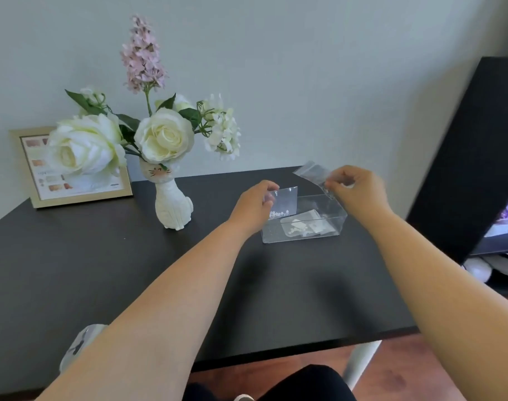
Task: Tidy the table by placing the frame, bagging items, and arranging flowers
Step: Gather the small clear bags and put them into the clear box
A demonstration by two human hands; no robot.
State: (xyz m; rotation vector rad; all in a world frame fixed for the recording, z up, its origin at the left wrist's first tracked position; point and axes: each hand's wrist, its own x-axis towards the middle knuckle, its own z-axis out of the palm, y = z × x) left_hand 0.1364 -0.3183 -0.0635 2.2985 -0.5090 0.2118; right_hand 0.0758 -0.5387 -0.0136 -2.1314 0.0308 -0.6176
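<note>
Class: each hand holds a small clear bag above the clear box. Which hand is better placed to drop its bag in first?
Probably the left hand: its small bag hangs at the clear box rim, while the right hand holds its bag higher.

Soft, even daylight, faint arm shadows on the table (pixel 131 256), wide-angle bending at edges.

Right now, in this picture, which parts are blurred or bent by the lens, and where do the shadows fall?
Head view: the small clear bag in the right hand is blurred; the left hand holds another bag more sharply. The wide lens bends the black table edge and tilts the dark panel. Soft arm shadows lie on the table; light is even.
</note>
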